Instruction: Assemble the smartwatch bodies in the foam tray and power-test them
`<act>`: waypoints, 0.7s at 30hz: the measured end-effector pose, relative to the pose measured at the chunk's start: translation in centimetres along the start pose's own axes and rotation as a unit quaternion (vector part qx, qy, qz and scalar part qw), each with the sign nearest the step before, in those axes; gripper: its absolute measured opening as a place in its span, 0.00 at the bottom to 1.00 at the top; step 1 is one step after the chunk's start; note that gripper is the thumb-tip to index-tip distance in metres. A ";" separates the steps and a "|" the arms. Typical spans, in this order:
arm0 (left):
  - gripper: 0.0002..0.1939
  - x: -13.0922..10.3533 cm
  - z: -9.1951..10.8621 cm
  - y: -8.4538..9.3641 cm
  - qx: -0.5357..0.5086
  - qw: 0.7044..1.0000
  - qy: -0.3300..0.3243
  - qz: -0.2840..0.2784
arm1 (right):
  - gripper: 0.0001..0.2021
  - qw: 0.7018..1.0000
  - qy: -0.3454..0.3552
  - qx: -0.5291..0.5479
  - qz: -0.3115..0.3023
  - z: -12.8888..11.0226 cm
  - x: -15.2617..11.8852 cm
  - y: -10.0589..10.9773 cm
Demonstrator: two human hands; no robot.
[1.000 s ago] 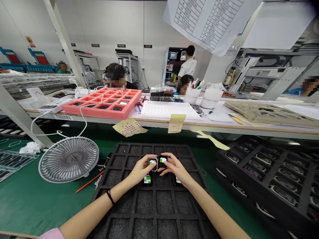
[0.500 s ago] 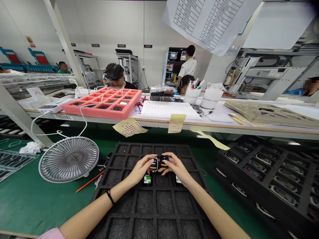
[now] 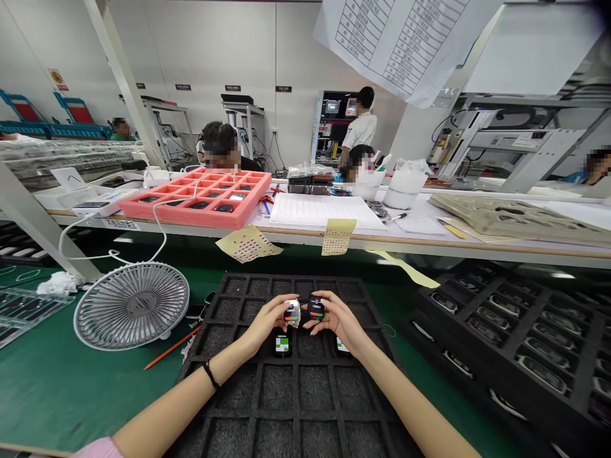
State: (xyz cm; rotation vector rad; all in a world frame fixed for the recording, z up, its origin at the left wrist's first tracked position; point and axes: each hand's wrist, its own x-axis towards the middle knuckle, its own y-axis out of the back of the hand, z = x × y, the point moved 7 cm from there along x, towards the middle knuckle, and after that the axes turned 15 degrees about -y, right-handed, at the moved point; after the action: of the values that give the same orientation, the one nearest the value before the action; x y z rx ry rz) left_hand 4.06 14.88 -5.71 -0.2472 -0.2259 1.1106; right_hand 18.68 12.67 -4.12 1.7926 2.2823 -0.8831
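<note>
Held in my left hand (image 3: 268,324) is a silver smartwatch (image 3: 291,313) with a lit screen. My right hand (image 3: 338,320) grips a black smartwatch (image 3: 316,308) whose screen is lit too. The two watches are side by side, a small gap apart, above a black foam tray (image 3: 279,374) with square compartments. Just below my left hand, a watch with a green and white screen (image 3: 282,344) lies in the tray. Another lit watch (image 3: 342,344) is partly hidden by my right hand.
A grey fan (image 3: 132,306) and an orange stick (image 3: 172,348) are on the left. Stacked black trays of watches (image 3: 515,321) stand on the right. A shelf edge (image 3: 305,238) crosses ahead, bearing a pink foam tray (image 3: 238,216) and papers (image 3: 324,210). People sit beyond.
Both watches have tilted in my hands, and the silver one has shifted slightly left. My thumbs have moved off the screens. A person beyond the shelf has moved their head.
</note>
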 end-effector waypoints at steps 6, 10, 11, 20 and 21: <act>0.31 0.1 -0.7 -0.4 0.089 0.992 -0.065 -0.060 | 0.20 0.998 0.013 -0.064 0.018 0.2 0.0 -0.2; 0.28 0.0 -0.7 -0.3 0.085 0.990 -0.086 -0.066 | 0.21 0.997 0.021 -0.080 0.007 0.2 -0.1 -0.5; 0.28 0.0 -0.6 -0.3 0.084 0.990 -0.092 -0.066 | 0.21 0.996 0.023 -0.083 0.004 0.1 -0.1 -0.6; 0.29 0.2 0.0 -0.1 0.094 0.992 -0.073 -0.039 | 0.24 0.994 0.035 -0.099 0.002 0.2 0.1 -0.5; 0.29 0.2 0.0 -0.1 0.093 0.992 -0.073 -0.040 | 0.23 0.995 0.034 -0.098 0.002 0.2 0.1 -0.5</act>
State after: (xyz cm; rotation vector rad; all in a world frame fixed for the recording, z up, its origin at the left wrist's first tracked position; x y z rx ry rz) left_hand 4.25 15.03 -5.68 0.0098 -0.2589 1.0634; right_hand 18.11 12.56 -4.11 1.7662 2.3141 -0.5810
